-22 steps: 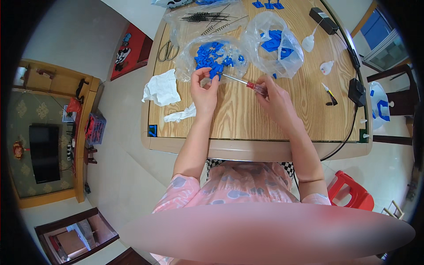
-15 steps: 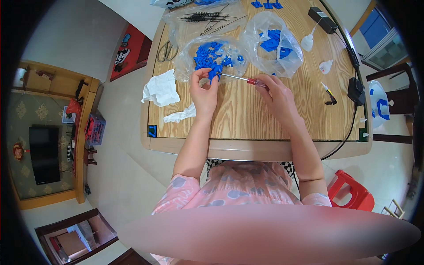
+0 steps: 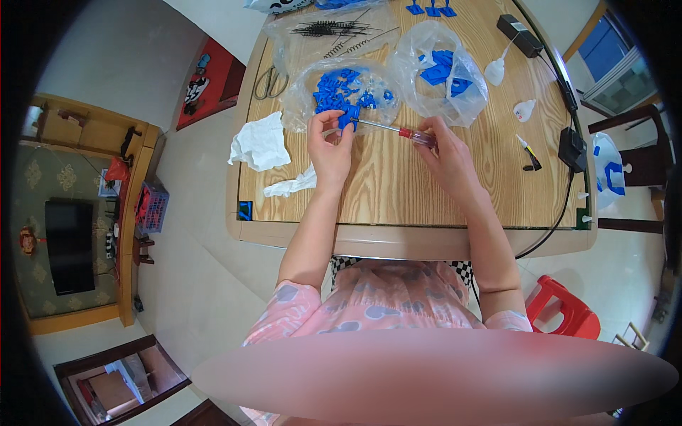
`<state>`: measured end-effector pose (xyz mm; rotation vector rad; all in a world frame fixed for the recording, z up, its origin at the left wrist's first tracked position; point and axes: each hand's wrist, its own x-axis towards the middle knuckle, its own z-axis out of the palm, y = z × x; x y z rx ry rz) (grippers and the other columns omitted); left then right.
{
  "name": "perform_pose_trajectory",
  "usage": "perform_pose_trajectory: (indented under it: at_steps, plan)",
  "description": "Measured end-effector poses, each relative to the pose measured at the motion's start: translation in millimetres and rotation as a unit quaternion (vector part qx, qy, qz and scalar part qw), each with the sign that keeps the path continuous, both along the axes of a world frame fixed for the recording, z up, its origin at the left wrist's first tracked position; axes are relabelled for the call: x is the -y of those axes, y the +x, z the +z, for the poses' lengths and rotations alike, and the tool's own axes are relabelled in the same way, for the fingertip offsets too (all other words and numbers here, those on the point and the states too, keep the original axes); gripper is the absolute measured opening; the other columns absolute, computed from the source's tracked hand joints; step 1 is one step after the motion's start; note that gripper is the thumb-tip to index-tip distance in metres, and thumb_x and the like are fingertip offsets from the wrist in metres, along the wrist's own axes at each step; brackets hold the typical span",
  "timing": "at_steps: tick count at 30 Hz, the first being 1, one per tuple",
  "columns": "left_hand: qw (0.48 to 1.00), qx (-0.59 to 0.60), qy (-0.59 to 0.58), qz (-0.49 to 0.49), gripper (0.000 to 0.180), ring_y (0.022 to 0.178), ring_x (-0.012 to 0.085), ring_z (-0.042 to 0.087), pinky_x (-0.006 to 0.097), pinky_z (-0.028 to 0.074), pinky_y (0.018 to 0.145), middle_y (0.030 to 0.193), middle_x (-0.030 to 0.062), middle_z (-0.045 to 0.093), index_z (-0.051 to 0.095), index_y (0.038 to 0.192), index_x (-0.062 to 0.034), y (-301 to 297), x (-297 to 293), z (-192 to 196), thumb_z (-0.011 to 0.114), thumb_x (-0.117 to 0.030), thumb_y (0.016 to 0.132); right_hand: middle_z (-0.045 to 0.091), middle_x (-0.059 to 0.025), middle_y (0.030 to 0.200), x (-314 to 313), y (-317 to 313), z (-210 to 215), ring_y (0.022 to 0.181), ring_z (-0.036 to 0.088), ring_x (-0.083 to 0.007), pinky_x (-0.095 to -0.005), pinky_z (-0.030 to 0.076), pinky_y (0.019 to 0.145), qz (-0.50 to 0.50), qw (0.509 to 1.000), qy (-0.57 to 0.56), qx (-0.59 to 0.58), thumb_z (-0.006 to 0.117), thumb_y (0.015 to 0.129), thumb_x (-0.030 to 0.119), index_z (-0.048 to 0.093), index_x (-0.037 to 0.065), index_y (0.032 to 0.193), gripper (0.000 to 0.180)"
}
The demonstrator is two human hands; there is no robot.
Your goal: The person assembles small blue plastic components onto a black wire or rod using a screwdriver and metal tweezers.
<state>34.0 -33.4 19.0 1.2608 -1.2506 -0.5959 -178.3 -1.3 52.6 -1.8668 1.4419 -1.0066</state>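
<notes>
We pinch a small blue part (image 3: 348,117) in our left hand (image 3: 331,145), just above the wooden table (image 3: 398,192), while our right hand (image 3: 446,153) grips the red-handled screwdriver (image 3: 394,130), tip meeting the part. We judge it best to keep the shaft level and turn gently. Bare wood lies before us; farther off, bags of blue parts (image 3: 341,92) crowd the far side, scissors (image 3: 268,83) left.

My right hand (image 3: 449,157) grips a screwdriver (image 3: 398,130) with a glossy red plastic handle and bright metal shaft, and my left hand (image 3: 330,145) pinches a matt blue plastic part (image 3: 349,115). The tabletop (image 3: 398,184) is smooth grained wood; near its left edge lies crumpled white paper (image 3: 260,142), and toward its far edge thin, shiny clear plastic bags (image 3: 440,71).
</notes>
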Motion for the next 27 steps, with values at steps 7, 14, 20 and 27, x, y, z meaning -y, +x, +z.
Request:
perform_pose_trajectory:
  at_steps: [7, 14, 20, 27]
  plan:
    - [1.000, 0.014, 0.006, -0.012, 0.028, 0.092, 0.0126, 0.050, 0.026, 0.050, 0.077, 0.103, 0.0017, 0.054, 0.055, 0.100, -0.0057, 1, -1, -4, 0.065, 0.005, 0.076, 0.059, -0.0163, 0.096, 1, -2, 2, 0.087, 0.060, -0.0336, -0.0404, 0.046, 0.072, 0.002, 0.999, -0.033, -0.036, 0.060, 0.085, 0.016, 0.051, 0.005, 0.108, 0.027]
    - [1.000, -0.012, 0.001, -0.008, 0.025, 0.088, 0.0142, 0.052, 0.025, 0.046, 0.071, 0.098, 0.0027, 0.052, 0.058, 0.097, -0.0070, 0, 0, -3, 0.066, 0.001, 0.075, 0.059, -0.0139, 0.093, 1, -1, 2, 0.080, 0.059, -0.0304, -0.0378, 0.046, 0.070, 0.001, 1.000, -0.028, -0.014, 0.061, 0.086, 0.016, 0.051, 0.004, 0.106, 0.025]
    - [0.999, -0.033, 0.007, -0.016, 0.024, 0.089, 0.0135, 0.053, 0.025, 0.046, 0.071, 0.100, 0.0024, 0.055, 0.058, 0.097, -0.0064, 1, 0, -3, 0.066, 0.001, 0.076, 0.059, -0.0123, 0.089, 0, 4, -1, 0.076, 0.060, -0.0271, -0.0357, 0.047, 0.068, -0.012, 0.998, -0.054, -0.024, 0.063, 0.085, 0.015, 0.052, 0.005, 0.106, 0.026]
    - [0.999, -0.030, 0.008, -0.014, 0.025, 0.089, 0.0138, 0.053, 0.025, 0.047, 0.071, 0.099, 0.0026, 0.055, 0.058, 0.098, -0.0051, -1, -1, -2, 0.066, 0.002, 0.076, 0.060, -0.0110, 0.089, 2, -2, -5, 0.078, 0.060, -0.0257, -0.0347, 0.047, 0.070, -0.003, 0.997, -0.068, -0.031, 0.064, 0.084, 0.014, 0.053, 0.005, 0.105, 0.026]
